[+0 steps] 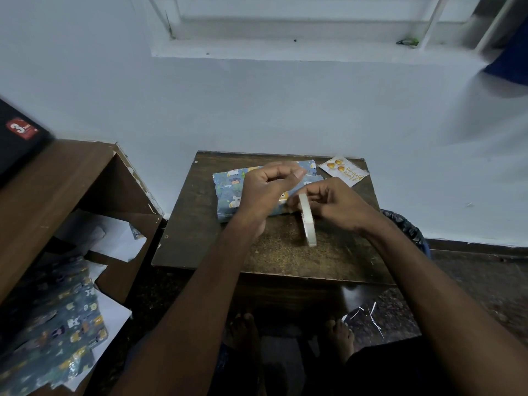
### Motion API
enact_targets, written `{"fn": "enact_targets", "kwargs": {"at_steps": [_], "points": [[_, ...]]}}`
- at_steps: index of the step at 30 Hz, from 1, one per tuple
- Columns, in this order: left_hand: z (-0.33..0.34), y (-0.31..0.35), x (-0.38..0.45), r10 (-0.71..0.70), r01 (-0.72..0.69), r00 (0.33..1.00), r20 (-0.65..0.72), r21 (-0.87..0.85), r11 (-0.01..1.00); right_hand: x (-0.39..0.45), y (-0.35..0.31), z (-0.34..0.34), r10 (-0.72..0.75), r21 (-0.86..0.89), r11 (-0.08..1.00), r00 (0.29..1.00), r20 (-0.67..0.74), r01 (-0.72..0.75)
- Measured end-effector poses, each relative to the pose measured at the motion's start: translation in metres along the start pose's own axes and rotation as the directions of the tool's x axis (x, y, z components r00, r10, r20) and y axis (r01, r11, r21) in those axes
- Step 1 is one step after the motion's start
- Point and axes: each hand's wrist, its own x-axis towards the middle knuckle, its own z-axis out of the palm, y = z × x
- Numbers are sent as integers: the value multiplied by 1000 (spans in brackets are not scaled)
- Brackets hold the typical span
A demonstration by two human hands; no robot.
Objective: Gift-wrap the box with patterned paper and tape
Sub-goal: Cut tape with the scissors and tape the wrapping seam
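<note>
A box wrapped in blue animal-patterned paper (228,192) lies at the back of a small dark wooden table (200,232). My right hand (334,204) grips a roll of clear tape (308,221), held on edge just in front of the box's right end. My left hand (265,187) hovers over the middle of the box with its fingers curled and thumb out towards the tape roll. Whether it pinches a strip of tape is too blurred to tell. Both hands hide the box's right half.
A birthday card with gold balloons (343,170) lies at the table's back right corner. Left stands a brown shelf unit (57,181) with spare patterned paper (57,332) and white scraps. A black-lined bin (405,224) sits right of the table. My bare feet are under the table.
</note>
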Motion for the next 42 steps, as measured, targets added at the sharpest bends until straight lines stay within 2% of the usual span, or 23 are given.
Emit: {"fn": "enact_targets", "kwargs": {"at_steps": [7, 11, 14, 18, 22, 31, 42], "points": [[6, -3, -1, -12, 12, 999, -44, 0, 1000, -3, -4, -3, 75, 15, 997, 997, -34, -75], [10, -8, -1, 58, -52, 998, -36, 135, 989, -5, -5, -2, 97, -57, 993, 992, -80, -102], [8, -4, -3, 57, -62, 998, 33, 158, 985, -6, -6, -1, 106, -85, 990, 991, -86, -113], [-2, 5, -3, -19, -4, 985, 171, 134, 991, -7, -8, -2, 112, -98, 988, 990, -84, -120], [-7, 9, -5, -36, 0, 973, 227, 153, 988, -8, -7, -3, 130, -91, 986, 988, -87, -138], [-3, 7, -7, -9, -31, 973, 231, 168, 985, -10, -7, -5, 126, -137, 981, 989, -77, -136], [-2, 4, -5, 35, -75, 981, 190, 206, 976, -15, -9, -18, 175, -86, 980, 982, -68, -181]]}}
